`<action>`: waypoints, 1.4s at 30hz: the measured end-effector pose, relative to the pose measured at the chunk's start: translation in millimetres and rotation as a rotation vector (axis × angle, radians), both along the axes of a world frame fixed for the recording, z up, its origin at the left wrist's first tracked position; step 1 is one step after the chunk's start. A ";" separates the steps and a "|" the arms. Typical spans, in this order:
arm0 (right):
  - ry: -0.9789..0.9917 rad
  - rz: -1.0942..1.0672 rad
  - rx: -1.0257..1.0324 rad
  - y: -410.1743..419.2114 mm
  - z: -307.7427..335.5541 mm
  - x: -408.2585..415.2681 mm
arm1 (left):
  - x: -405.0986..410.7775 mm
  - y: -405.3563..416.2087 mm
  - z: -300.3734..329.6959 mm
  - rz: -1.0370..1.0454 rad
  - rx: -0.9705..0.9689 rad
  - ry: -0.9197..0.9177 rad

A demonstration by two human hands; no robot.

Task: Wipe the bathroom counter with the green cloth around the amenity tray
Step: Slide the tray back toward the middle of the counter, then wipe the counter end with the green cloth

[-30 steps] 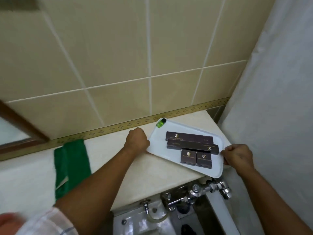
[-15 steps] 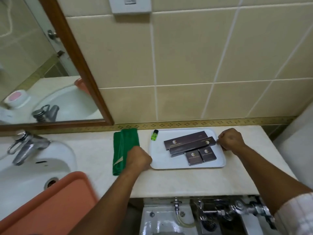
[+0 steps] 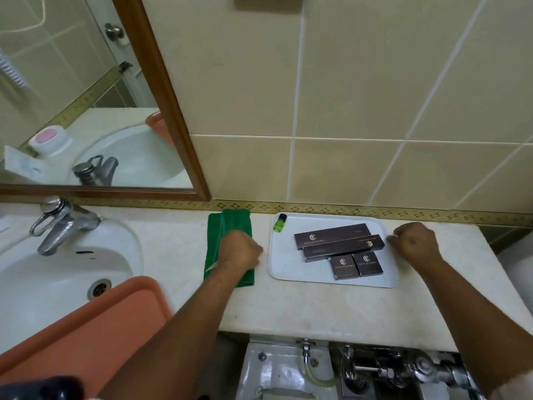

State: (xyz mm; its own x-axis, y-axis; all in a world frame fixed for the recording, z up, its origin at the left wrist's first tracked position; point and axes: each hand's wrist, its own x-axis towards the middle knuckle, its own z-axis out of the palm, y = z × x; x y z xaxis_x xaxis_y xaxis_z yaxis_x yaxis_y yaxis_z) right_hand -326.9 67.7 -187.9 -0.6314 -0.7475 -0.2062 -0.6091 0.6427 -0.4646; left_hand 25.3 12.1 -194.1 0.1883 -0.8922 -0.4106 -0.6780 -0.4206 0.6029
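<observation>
Cloth [image 3: 229, 226], soft, folded, left of tray [image 3: 284, 264]; left hand [image 3: 240, 251] fisted on it, right hand [image 3: 414, 241] closed, empty.

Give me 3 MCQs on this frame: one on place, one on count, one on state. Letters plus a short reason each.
1. Where does the green cloth lie?
A. in the sink
B. on the counter left of the white tray
C. on the tray

2. How many dark boxes are on the white tray?
A. two
B. four
C. six

3. What is the left hand doing?
A. resting on the cloth
B. gripping the faucet
C. lifting the tray

Answers:
1 B: the cloth sits between the sink and the tray.
2 B: two long boxes and two small ones show.
3 A: the hand lies over the cloth; the right hand is at the tray's right edge.
</observation>
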 end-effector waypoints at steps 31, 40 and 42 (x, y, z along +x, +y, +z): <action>-0.764 -0.315 -0.212 150.4 6.7 127.0 | -91.8 -25.5 36.5 -0.375 0.132 0.361; -0.934 -0.811 -0.539 179.2 -8.7 -16.1 | -333.6 -0.6 30.6 -0.766 -0.065 0.192; -0.942 -0.805 -0.528 168.8 -9.8 -35.3 | -354.7 -7.0 26.7 -0.807 -0.127 0.131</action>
